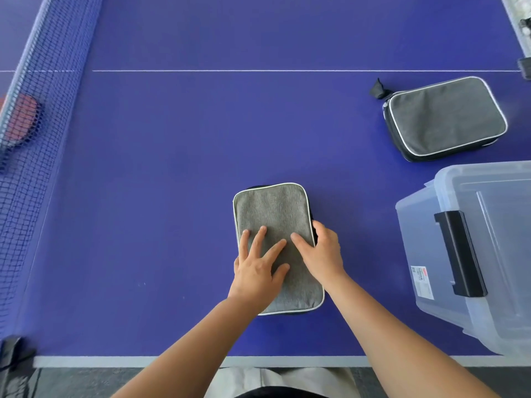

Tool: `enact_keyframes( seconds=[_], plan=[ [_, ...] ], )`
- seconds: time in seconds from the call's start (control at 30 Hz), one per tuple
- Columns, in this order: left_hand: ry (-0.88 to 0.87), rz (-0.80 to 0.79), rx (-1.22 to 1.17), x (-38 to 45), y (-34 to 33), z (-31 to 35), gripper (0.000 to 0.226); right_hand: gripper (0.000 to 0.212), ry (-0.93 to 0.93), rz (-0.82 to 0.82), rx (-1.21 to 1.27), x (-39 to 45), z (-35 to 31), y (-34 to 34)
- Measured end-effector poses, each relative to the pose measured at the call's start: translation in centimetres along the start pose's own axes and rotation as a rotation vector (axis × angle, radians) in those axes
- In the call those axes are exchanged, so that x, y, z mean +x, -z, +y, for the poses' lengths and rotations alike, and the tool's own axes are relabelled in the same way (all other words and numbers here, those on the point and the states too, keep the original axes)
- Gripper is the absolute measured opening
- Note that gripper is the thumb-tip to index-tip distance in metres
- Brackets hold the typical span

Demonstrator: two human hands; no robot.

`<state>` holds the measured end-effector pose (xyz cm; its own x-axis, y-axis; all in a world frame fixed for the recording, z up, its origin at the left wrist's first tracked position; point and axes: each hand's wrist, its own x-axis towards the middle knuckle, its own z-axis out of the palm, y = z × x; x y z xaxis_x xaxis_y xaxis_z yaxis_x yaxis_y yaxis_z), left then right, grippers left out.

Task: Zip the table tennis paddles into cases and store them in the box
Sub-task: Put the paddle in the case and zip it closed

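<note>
Paddle case (275,225), grey with white piping, is laid flat near the middle of the table's near edge and is being worked on. It is pressed down by the left hand (258,268), fingers straight and spread on the fabric. Its right edge is gripped by the right hand (321,251), thumb on top and fingers curled over the side, probably at the zipper; the pull itself is hidden, so how far it is closed cannot be told. A second case (444,119) is set toward the table's far right corner and looks closed, though its zip line is not seen all round. The clear plastic box (416,254) is placed at the near right corner with its lid on and a black latch (459,254) at the side, so nothing is judged stored yet. A red paddle (21,119) is seen behind the net (43,81) at the left edge, apparently not cased. Judged remaining: zip to be finished, box to be opened, cases to be put in.
</note>
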<state>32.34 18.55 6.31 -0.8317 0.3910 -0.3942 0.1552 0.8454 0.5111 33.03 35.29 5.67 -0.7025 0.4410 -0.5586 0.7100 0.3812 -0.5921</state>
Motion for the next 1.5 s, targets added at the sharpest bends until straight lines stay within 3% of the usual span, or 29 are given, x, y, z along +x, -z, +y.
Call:
enact_keyframes(
  seconds=[0.2,0.33,0.53,0.6,0.73,0.8,0.9,0.97,1.07,1.23,1.4,1.5],
  plan=[
    [-0.008,0.02,-0.11,-0.4,0.1,-0.3,0.055,0.086,-0.012,-0.099,0.219,0.0,-1.6,1.4],
    [-0.049,0.106,-0.246,-1.6,0.1,-0.9,0.056,0.041,-0.004,-0.233,0.331,-0.3,-3.3,2.6],
    [-0.028,0.138,-0.469,-4.2,1.6,-2.4,0.053,0.045,0.182,-0.263,0.048,-2.4,-6.9,3.8],
    [0.107,0.222,-0.612,-4.7,3.5,-3.3,0.043,0.045,0.244,-0.249,-0.059,-3.8,-7.7,4.5],
    [0.594,0.326,-1.007,-4.6,8.7,-5.5,0.032,0.047,0.32,-0.259,-0.131,-7.0,-8.3,6.3],
    [0.672,0.203,-1.252,-4.4,10.8,-6.7,0.031,0.05,0.355,-0.243,-0.113,-8.7,-8.5,6.9],
    [0.617,-0.003,-1.441,-4.9,13.2,-7.4,0.029,0.05,0.4,-0.22,-0.087,-10.7,-8.8,7.4],
    [0.533,-0.035,-1.458,-5.4,14.4,-7.3,0.027,0.054,0.429,-0.217,-0.081,-11.8,-9.0,7.4],
    [0.493,0.055,-1.456,-6.4,15.6,-7.8,0.023,0.066,0.473,-0.186,-0.069,-13.1,-9.2,7.0],
    [0.46,0.228,-1.223,-8.0,16.3,-8.5,0.009,0.065,0.512,-0.149,-0.049,-14.8,-9.0,6.3],
    [0.457,0.362,-1.171,-9.4,17.2,-8.4,0.007,0.068,0.57,-0.136,-0.101,-15.7,-8.8,5.4],
    [0.434,0.4,-1.09,-10.3,18.1,-7.5,0.01,0.059,0.617,-0.138,-0.153,-15.7,-8.7,5.0]
  ],
)
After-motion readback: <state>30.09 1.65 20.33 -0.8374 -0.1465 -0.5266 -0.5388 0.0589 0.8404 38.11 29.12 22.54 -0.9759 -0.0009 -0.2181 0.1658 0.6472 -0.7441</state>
